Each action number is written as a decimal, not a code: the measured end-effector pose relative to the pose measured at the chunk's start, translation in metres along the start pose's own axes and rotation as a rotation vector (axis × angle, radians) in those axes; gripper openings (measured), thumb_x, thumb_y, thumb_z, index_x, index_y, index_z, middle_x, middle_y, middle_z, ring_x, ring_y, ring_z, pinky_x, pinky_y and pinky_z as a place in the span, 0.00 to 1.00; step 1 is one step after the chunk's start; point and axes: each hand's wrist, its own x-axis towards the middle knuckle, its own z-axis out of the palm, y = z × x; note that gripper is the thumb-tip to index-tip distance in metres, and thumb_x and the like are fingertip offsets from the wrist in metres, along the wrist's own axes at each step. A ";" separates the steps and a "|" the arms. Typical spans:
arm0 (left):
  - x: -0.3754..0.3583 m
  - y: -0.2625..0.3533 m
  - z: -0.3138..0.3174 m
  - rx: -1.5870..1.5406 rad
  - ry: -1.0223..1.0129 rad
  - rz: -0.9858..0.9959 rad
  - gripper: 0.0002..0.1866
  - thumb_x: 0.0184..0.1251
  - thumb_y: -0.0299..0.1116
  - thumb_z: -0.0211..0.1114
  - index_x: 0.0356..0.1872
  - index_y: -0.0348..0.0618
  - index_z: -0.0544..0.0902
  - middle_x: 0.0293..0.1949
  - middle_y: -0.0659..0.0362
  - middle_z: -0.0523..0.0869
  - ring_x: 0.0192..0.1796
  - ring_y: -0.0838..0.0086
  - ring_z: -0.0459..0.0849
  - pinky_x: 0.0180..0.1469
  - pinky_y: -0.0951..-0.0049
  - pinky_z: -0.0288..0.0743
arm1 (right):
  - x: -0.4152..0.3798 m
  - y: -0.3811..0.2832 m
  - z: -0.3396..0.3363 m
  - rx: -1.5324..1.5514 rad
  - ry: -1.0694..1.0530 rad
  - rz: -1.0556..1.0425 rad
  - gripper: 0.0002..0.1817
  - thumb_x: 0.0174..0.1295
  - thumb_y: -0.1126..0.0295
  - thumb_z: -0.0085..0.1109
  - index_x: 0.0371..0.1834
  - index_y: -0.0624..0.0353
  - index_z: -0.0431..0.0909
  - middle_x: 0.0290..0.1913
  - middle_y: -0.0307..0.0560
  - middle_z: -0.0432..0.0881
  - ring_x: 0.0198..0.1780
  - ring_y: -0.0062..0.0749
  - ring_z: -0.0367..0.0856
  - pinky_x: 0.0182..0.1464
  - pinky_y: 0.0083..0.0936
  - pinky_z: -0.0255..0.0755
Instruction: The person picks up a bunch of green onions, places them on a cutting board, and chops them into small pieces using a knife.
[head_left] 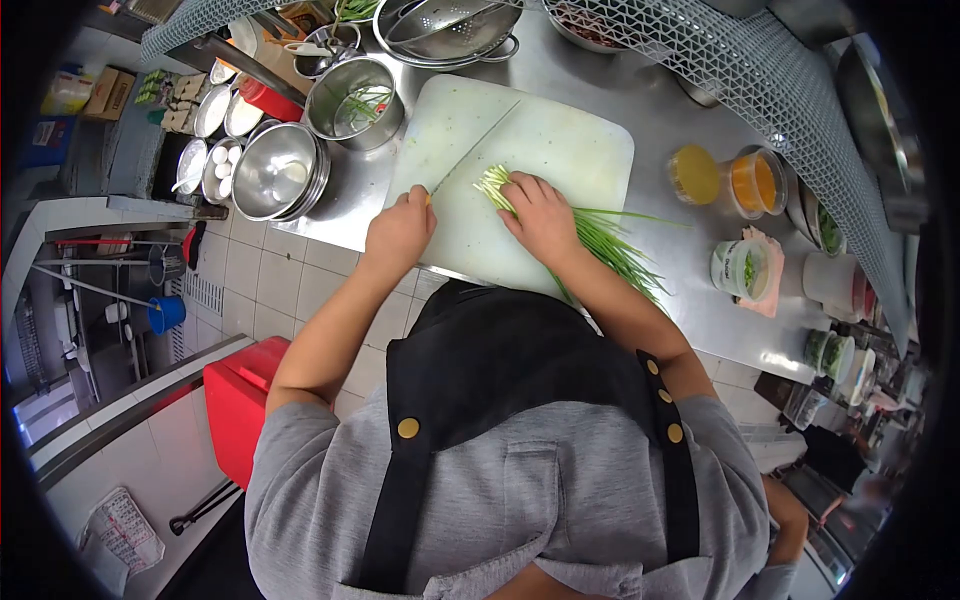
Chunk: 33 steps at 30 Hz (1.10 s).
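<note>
My left hand [400,232] is closed around the handle of a knife [474,147]. Its long thin blade points away to the upper right over the white cutting board [590,135], and most of the handle is hidden in my fist. On the board, my right hand [541,212] has its fingers curled over a bunch of green onions [618,245]. The pale root ends stick out on the left beside my fingertips, close to the blade but apart from it. The long green tops trail to the right under my forearm and past the board's edge.
Left of the board stand a steel pot [354,103] with green scraps and stacked steel bowls [277,172]. A colander [447,30] is behind. To the right are a yellow-lidded tub [694,174], an orange-filled container [753,184] and a tub of chopped greens [742,268]. A mesh shelf [780,140] overhangs.
</note>
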 end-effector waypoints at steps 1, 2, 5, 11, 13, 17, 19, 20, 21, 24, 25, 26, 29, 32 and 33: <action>-0.005 0.005 0.002 -0.022 -0.025 -0.022 0.11 0.76 0.37 0.60 0.46 0.40 0.73 0.34 0.43 0.88 0.33 0.42 0.88 0.36 0.45 0.83 | 0.001 -0.002 -0.001 0.003 -0.004 0.001 0.20 0.62 0.63 0.70 0.55 0.50 0.77 0.64 0.41 0.77 0.64 0.41 0.78 0.60 0.40 0.77; -0.011 0.012 0.004 -0.045 -0.050 -0.045 0.11 0.76 0.37 0.60 0.47 0.39 0.73 0.34 0.42 0.88 0.34 0.42 0.89 0.37 0.44 0.83 | 0.002 -0.004 -0.003 -0.013 0.010 0.013 0.19 0.62 0.63 0.70 0.55 0.50 0.78 0.63 0.41 0.78 0.63 0.40 0.78 0.60 0.40 0.77; -0.013 0.033 0.003 -0.110 -0.105 -0.064 0.12 0.75 0.37 0.60 0.47 0.39 0.73 0.35 0.42 0.89 0.35 0.42 0.89 0.41 0.44 0.82 | 0.002 -0.002 -0.001 -0.001 0.004 0.039 0.18 0.62 0.63 0.70 0.54 0.50 0.78 0.62 0.39 0.79 0.62 0.39 0.80 0.59 0.38 0.78; 0.003 0.034 -0.004 -0.080 -0.136 -0.057 0.10 0.71 0.35 0.60 0.42 0.38 0.76 0.29 0.43 0.88 0.34 0.43 0.89 0.40 0.44 0.82 | -0.003 0.005 0.008 0.071 0.102 0.006 0.14 0.63 0.63 0.70 0.50 0.50 0.82 0.57 0.37 0.83 0.60 0.38 0.82 0.57 0.36 0.80; 0.012 0.036 -0.006 -0.023 -0.162 -0.025 0.10 0.70 0.34 0.61 0.41 0.37 0.76 0.27 0.43 0.88 0.33 0.44 0.89 0.39 0.45 0.82 | -0.004 0.007 0.015 0.094 0.108 0.020 0.12 0.64 0.63 0.70 0.49 0.50 0.83 0.56 0.37 0.83 0.62 0.38 0.82 0.58 0.36 0.79; 0.032 0.039 -0.005 0.008 -0.104 0.076 0.10 0.70 0.35 0.61 0.40 0.38 0.76 0.27 0.43 0.88 0.32 0.46 0.90 0.38 0.46 0.83 | 0.001 0.003 0.008 -0.053 0.212 -0.033 0.09 0.66 0.64 0.69 0.46 0.49 0.84 0.55 0.35 0.84 0.67 0.37 0.80 0.61 0.35 0.79; 0.037 0.041 -0.006 0.013 -0.111 0.101 0.10 0.70 0.35 0.61 0.40 0.38 0.76 0.27 0.43 0.88 0.32 0.46 0.90 0.38 0.47 0.83 | 0.003 0.002 0.004 -0.151 0.228 -0.045 0.08 0.66 0.64 0.68 0.45 0.49 0.84 0.54 0.35 0.83 0.68 0.37 0.79 0.62 0.35 0.79; 0.038 0.042 -0.009 0.029 -0.127 0.102 0.10 0.70 0.35 0.60 0.40 0.38 0.76 0.27 0.43 0.88 0.32 0.46 0.90 0.38 0.47 0.83 | 0.004 0.003 0.006 -0.118 0.194 -0.024 0.07 0.66 0.64 0.68 0.43 0.49 0.84 0.53 0.36 0.83 0.65 0.38 0.81 0.60 0.36 0.79; 0.039 0.043 -0.012 0.046 -0.140 0.104 0.09 0.70 0.35 0.60 0.40 0.38 0.76 0.27 0.43 0.88 0.32 0.47 0.90 0.37 0.47 0.83 | 0.005 0.004 0.007 -0.086 0.162 -0.003 0.06 0.66 0.65 0.68 0.42 0.49 0.83 0.52 0.36 0.83 0.62 0.39 0.83 0.59 0.36 0.80; 0.038 0.045 -0.020 0.045 -0.135 0.099 0.10 0.70 0.35 0.60 0.41 0.38 0.77 0.27 0.44 0.89 0.32 0.47 0.90 0.37 0.48 0.84 | 0.004 0.005 0.008 0.195 0.051 0.105 0.07 0.66 0.65 0.68 0.42 0.51 0.82 0.51 0.38 0.82 0.56 0.41 0.84 0.56 0.38 0.80; 0.037 0.046 -0.022 0.046 -0.137 0.102 0.10 0.70 0.35 0.60 0.41 0.38 0.77 0.27 0.44 0.89 0.32 0.47 0.90 0.37 0.48 0.84 | 0.003 0.005 0.009 0.195 0.052 0.108 0.07 0.66 0.65 0.68 0.42 0.51 0.82 0.51 0.38 0.82 0.56 0.41 0.84 0.56 0.38 0.80; 0.036 0.047 -0.023 0.052 -0.150 0.114 0.09 0.70 0.35 0.60 0.41 0.38 0.77 0.27 0.44 0.89 0.32 0.47 0.90 0.37 0.48 0.84 | 0.003 0.004 0.010 0.191 0.075 0.103 0.07 0.66 0.65 0.68 0.43 0.51 0.82 0.51 0.38 0.82 0.54 0.41 0.85 0.54 0.38 0.81; 0.035 0.049 -0.026 0.072 -0.167 0.128 0.09 0.70 0.34 0.60 0.41 0.38 0.77 0.27 0.44 0.89 0.32 0.47 0.90 0.37 0.48 0.84 | 0.001 0.002 0.011 0.190 0.107 0.114 0.07 0.66 0.66 0.67 0.44 0.51 0.82 0.52 0.38 0.82 0.51 0.41 0.85 0.51 0.38 0.81; 0.036 0.052 -0.039 0.109 -0.181 0.143 0.09 0.70 0.34 0.60 0.41 0.38 0.77 0.27 0.44 0.89 0.32 0.48 0.91 0.37 0.49 0.84 | 0.001 0.002 0.012 0.180 0.145 0.112 0.07 0.66 0.67 0.67 0.45 0.51 0.83 0.52 0.38 0.84 0.51 0.40 0.86 0.51 0.36 0.82; 0.036 0.052 -0.043 0.131 -0.190 0.154 0.09 0.70 0.34 0.60 0.41 0.38 0.77 0.27 0.45 0.89 0.31 0.49 0.91 0.37 0.49 0.84 | 0.000 0.002 0.013 0.168 0.173 0.091 0.06 0.67 0.68 0.67 0.45 0.52 0.84 0.52 0.38 0.85 0.51 0.40 0.86 0.51 0.34 0.82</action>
